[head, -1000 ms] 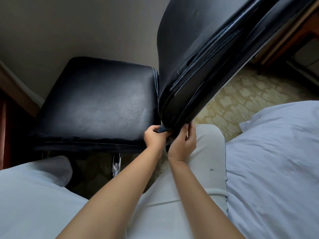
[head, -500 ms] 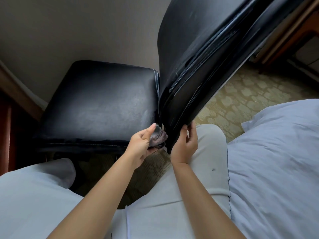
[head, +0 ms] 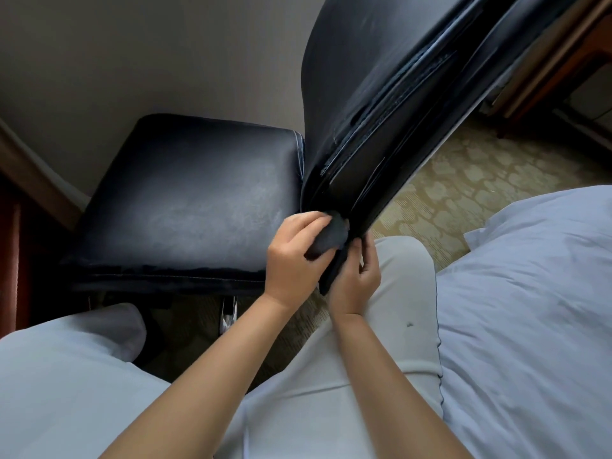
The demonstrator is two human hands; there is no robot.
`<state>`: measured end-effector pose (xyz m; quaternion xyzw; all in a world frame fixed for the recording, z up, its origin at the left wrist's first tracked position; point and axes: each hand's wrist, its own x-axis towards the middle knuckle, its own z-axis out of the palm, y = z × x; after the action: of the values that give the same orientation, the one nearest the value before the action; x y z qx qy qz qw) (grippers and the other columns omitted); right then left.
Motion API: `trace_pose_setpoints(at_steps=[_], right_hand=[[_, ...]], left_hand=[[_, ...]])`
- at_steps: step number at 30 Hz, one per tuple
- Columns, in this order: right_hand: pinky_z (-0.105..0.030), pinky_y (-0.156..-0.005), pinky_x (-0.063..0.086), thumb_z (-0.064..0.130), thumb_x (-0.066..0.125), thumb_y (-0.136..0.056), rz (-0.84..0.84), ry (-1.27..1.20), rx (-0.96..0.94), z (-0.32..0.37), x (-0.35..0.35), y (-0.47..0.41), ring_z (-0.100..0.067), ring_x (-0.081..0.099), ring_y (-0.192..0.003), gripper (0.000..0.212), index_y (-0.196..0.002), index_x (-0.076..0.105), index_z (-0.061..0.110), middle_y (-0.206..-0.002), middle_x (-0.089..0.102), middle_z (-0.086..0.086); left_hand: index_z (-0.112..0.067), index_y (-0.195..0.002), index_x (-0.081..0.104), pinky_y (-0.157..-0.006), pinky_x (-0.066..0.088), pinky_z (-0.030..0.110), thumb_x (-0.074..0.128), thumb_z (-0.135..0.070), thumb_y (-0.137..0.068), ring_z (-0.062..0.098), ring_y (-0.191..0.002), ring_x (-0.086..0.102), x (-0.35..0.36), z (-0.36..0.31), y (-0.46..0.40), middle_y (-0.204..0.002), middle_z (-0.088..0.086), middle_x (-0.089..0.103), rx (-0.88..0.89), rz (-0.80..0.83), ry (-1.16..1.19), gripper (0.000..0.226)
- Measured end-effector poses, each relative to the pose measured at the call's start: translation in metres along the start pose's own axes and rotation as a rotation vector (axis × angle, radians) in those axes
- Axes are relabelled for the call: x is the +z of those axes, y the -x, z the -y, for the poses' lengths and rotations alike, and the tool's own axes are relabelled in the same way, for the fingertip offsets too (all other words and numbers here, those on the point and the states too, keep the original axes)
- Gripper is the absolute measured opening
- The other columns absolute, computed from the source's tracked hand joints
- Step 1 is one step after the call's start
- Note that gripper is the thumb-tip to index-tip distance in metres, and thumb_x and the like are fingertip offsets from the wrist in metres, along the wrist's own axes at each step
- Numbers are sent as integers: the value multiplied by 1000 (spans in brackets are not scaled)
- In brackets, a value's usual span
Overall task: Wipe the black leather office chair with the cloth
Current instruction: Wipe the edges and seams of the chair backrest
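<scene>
Wiping the lower edge of the backrest (head: pixel 381 104) is the step I judge to be in hand: my left hand (head: pixel 294 260) has its fingers curled round the bunched dark cloth (head: pixel 329 236) and presses it against the bottom corner of the black leather office chair's back, just where it meets the seat (head: pixel 185 207). My right hand (head: pixel 356 279) pinches the backrest's lower rim from the other side, steadying it, fingers bent round the edge. Both hands sit close together, one on each side of that rim.

The seat cushion lies to the left of the cloth, with a dull greyish bloom across its middle that looks like dust or wear; I cannot tell which. Next, I think, the cloth should travel along the rim and into the stitched seams and peeling strips running up the back, with light pressure so it does not snag the loose leather.

Around me: my knees in pale trousers (head: pixel 397 326) below the hands, a white duvet (head: pixel 530 309) on the bed at right, patterned carpet (head: pixel 463 193) beyond, a plain wall (head: pixel 132 61) behind the chair. My right knee sits very near the backrest, so room for the hands down there looks tight.
</scene>
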<state>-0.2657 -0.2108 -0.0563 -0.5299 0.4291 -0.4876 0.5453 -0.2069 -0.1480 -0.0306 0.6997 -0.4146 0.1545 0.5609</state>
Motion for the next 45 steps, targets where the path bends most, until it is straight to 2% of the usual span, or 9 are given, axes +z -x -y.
trace_pose_setpoints(at_steps=[5, 11, 17, 25, 28, 34, 39, 41, 45], right_hand=[[-34, -100, 45, 51, 45, -84, 7, -55, 6, -2, -1, -1, -15, 58, -115, 58, -122, 63, 12, -118, 66, -2], [-16, -93, 44, 38, 45, -87, -6, -52, 10, 1, 0, 0, -10, 57, -114, 50, -125, 61, 10, -122, 63, -4], [-28, -101, 44, 42, 46, -87, 9, -75, 17, 0, 1, 2, -13, 53, -119, 49, -125, 61, 15, -122, 61, -3], [-48, -104, 41, 53, 44, -85, 44, -89, 16, -6, 0, 2, -19, 52, -123, 58, -127, 59, 15, -125, 60, -6], [-46, -104, 41, 52, 44, -85, 42, -107, 17, -4, 0, 2, -19, 52, -122, 59, -127, 59, 13, -126, 60, -6], [-42, -104, 42, 54, 43, -85, 43, -105, 10, -1, 1, 5, -17, 53, -121, 59, -127, 59, 15, -125, 61, -4], [-28, -103, 41, 52, 44, -85, 39, -87, 19, 3, 0, 3, -11, 52, -120, 58, -127, 59, 16, -124, 61, -1], [-23, -101, 41, 44, 43, -89, 58, -80, 10, 3, -2, 3, -8, 52, -120, 51, -128, 59, 15, -125, 60, 1], [-18, -100, 41, 32, 43, -96, 60, -63, 16, 0, -3, 7, -9, 52, -120, 39, -128, 59, 15, -124, 60, -1]], left_hand=[[-4, -95, 73, -80, 49, 35, 70, -2, -81, 24, -97, 58, 6, 31, -4, -101, 5, 71, 458, 109, -273, 14], [-12, -87, 75, -80, 42, 29, 60, -8, -88, 19, -97, 52, 8, 49, 4, -91, -2, 71, 657, 288, -383, 16], [-13, -90, 59, -79, 43, 31, 58, -4, -86, 21, -95, 52, 1, 29, -4, -93, 2, 71, 557, 176, -320, 10], [-11, -88, 47, -71, 53, 36, 70, 11, -69, 24, -87, 54, 4, -22, -49, -104, -5, 58, 395, -165, -11, 38], [-9, -88, 58, -75, 51, 32, 69, 7, -73, 20, -87, 54, 8, -18, -44, -103, -7, 52, 430, -156, -105, 25], [-14, -90, 57, -79, 43, 27, 68, -2, -81, 16, -93, 55, 10, 9, -24, -92, -2, 72, 564, -51, -297, 18], [-14, -84, 68, -81, 39, 28, 64, -2, -78, 17, -94, 51, 0, 39, -3, -76, -3, 68, 687, 273, -505, 14], [-14, -79, 67, -79, 37, 27, 68, -2, -75, 16, -91, 49, -5, 47, 8, -72, -2, 67, 578, 307, -547, 13], [-9, -76, 70, -75, 36, 30, 76, 2, -70, 15, -86, 48, -18, 43, 3, -71, 2, 62, 310, 95, -504, 14]])
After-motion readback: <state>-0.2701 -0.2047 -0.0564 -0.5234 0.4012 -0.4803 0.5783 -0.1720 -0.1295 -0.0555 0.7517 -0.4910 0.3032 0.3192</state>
